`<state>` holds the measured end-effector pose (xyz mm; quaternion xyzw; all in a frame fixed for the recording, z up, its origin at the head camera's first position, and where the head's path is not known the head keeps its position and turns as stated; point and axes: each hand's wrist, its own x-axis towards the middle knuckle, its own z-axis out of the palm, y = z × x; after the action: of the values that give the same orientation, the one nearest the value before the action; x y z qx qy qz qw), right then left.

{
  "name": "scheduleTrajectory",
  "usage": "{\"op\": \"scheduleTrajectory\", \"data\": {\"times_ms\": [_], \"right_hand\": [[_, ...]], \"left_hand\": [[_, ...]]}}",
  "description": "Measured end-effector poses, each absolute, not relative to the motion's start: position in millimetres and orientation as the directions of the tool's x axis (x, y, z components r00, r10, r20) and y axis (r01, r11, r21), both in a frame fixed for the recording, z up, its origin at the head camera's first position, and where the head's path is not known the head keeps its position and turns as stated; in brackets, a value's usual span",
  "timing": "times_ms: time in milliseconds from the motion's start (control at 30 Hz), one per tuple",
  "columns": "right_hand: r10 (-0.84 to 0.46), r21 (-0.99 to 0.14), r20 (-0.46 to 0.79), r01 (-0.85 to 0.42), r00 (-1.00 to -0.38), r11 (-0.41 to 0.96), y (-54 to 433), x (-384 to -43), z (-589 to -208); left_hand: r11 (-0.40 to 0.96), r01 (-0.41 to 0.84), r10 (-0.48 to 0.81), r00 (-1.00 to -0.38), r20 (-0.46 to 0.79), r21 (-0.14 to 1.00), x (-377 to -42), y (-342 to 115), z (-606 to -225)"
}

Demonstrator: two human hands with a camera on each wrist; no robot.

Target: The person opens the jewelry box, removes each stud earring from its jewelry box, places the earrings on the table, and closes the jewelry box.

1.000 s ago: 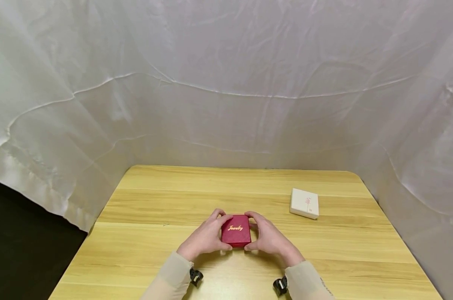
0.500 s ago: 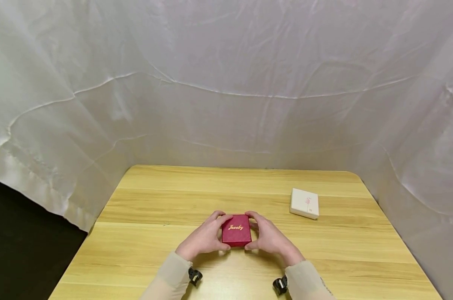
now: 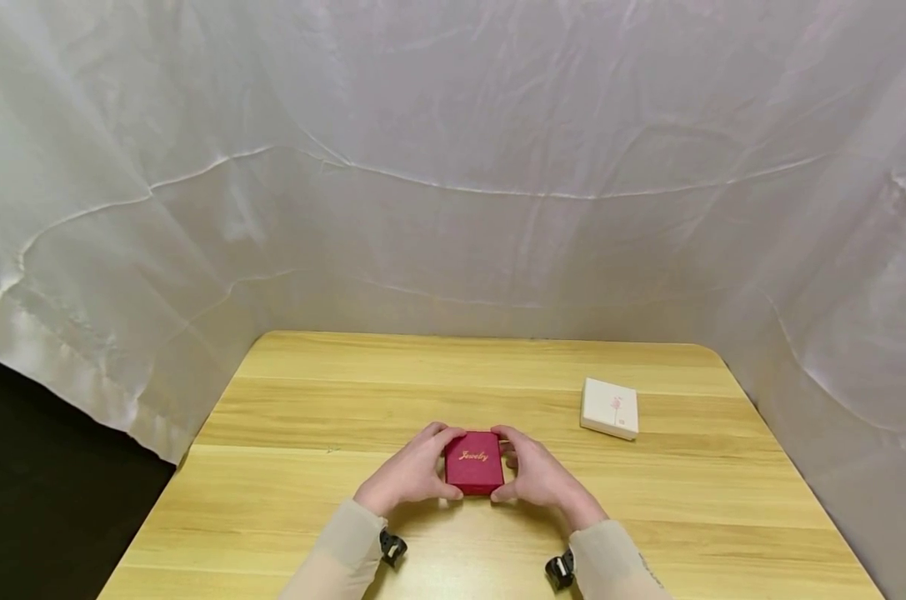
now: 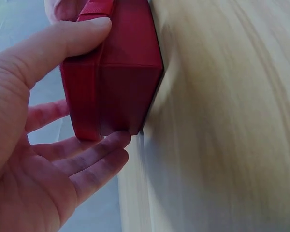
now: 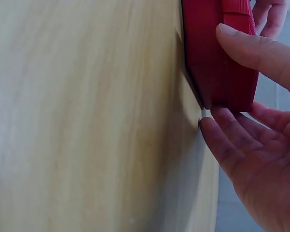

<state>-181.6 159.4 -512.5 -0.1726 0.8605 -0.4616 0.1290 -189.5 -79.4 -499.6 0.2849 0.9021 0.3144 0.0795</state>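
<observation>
A red jewelry box (image 3: 474, 468) with gold "Jewelry" lettering on its lid sits on the wooden table in the head view. From the left, my left hand (image 3: 413, 473) grips it, thumb at the near side and fingers round the far side. My right hand (image 3: 537, 477) holds the opposite side in the same way. In the left wrist view, the thumb presses the red box (image 4: 128, 87) at the seam of its lid, by a ribbed ribbon tab (image 4: 97, 7). The right wrist view shows the other thumb on the box's front (image 5: 203, 48). The lid is on; the inside is hidden.
A flat white box (image 3: 607, 407) with a pink flower print lies farther back on the right of the wooden table (image 3: 332, 400). Pale curtains (image 3: 453, 250) hang behind and beside the table. Black wrist cameras (image 3: 392, 547) sit at both cuffs.
</observation>
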Motion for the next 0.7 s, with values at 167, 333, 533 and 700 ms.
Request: {"op": "scheduleTrajectory", "data": {"times_ms": [167, 333, 533, 700], "right_hand": [[-0.419, -0.835, -0.052, -0.19, -0.907, 0.516, 158.0, -182.3, -514.3], [-0.431, -0.821, -0.044, -0.214, -0.901, 0.53, 157.2, -183.0, -515.0], [-0.428, -0.787, -0.029, -0.244, -0.903, 0.567, 155.2, -182.4, -515.3], [-0.413, -0.737, -0.019, -0.266, -0.911, 0.621, 152.9, -180.4, -516.1]], "left_hand": [[0.645, 0.451, 0.555, -0.831, 0.028, 0.617, -189.5, -78.5, -502.2], [0.657, 0.445, 0.549, -0.835, 0.019, 0.609, -188.8, -77.4, -503.9], [0.686, 0.452, 0.541, -0.841, 0.015, 0.57, -187.9, -76.2, -505.6], [0.709, 0.482, 0.549, -0.836, 0.027, 0.515, -187.0, -74.9, -508.7]]}}
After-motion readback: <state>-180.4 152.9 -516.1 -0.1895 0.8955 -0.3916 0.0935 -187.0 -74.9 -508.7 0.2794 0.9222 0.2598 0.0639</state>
